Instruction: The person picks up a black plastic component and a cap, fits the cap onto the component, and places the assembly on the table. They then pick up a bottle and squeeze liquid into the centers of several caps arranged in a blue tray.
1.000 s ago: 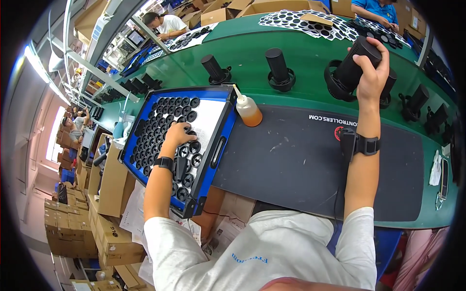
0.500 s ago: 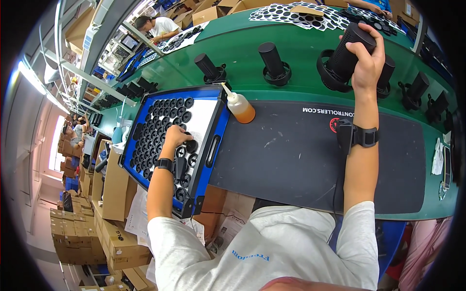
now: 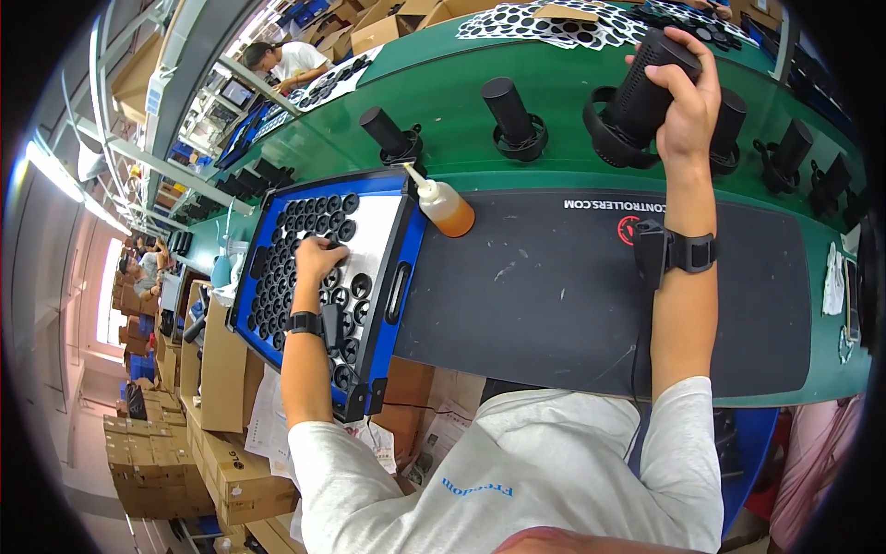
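Observation:
My right hand (image 3: 690,115) is wrapped round a black perforated cylinder (image 3: 648,85), raised over the far right of the bench. A wide black ring (image 3: 611,138) shows at the cylinder's lower end. My left hand (image 3: 317,260) is down over a blue, black-edged tray (image 3: 413,242) that holds rows of round black caps (image 3: 277,282). Its fingers are drawn together at the caps; what they pinch, if anything, is hidden. Just right of that hand, one cap (image 3: 361,285) lies on the tray's white liner.
A squeeze bottle of amber liquid (image 3: 447,210) stands at the tray's right edge, beside a dark mat (image 3: 554,286). Several black cylinders on ring bases, such as one cylinder (image 3: 507,109), line the green bench (image 3: 452,120). A co-worker (image 3: 293,63) sits at the far left.
My left hand has moved left and slightly up over the tray, away from the cap it was touching, which now lies uncovered. My right hand still grips the cylinder, almost in place.

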Demonstrator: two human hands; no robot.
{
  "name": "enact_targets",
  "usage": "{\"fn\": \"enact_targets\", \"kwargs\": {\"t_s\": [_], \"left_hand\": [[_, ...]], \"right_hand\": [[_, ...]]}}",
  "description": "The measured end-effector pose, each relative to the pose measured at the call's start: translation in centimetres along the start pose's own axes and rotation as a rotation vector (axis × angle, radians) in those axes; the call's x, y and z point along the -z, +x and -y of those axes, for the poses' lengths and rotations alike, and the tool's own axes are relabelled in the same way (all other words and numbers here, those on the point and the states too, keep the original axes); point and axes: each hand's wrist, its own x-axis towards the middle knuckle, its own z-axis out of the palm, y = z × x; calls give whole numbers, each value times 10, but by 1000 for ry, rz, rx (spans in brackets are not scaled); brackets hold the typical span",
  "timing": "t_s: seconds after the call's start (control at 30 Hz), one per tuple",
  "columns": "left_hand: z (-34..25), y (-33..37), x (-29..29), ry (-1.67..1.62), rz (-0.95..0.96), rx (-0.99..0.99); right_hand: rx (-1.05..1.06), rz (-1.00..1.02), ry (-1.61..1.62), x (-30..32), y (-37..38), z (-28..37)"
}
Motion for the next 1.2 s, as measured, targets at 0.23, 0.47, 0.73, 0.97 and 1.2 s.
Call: {"fn": "enact_targets", "kwargs": {"t_s": [0.23,0.47,0.73,0.97,1.2], "left_hand": [[-135,-12,93,-407,-286,-490],[-305,-66,60,-1761,729,-538],[-354,-91,-2,-2088,1117,-424],[-357,-94,2,-2083,1140,-481],[-353,-103,10,-1988,996,-537]], "right_hand": [[12,-108,-135,-19,-6,3],[-88,102,-420,-20,-9,28],[3,-40,162,-13,-9,60],[-133,-262,478,-17,-3,31],[-172,-241,587,-12,-1,15]]}}
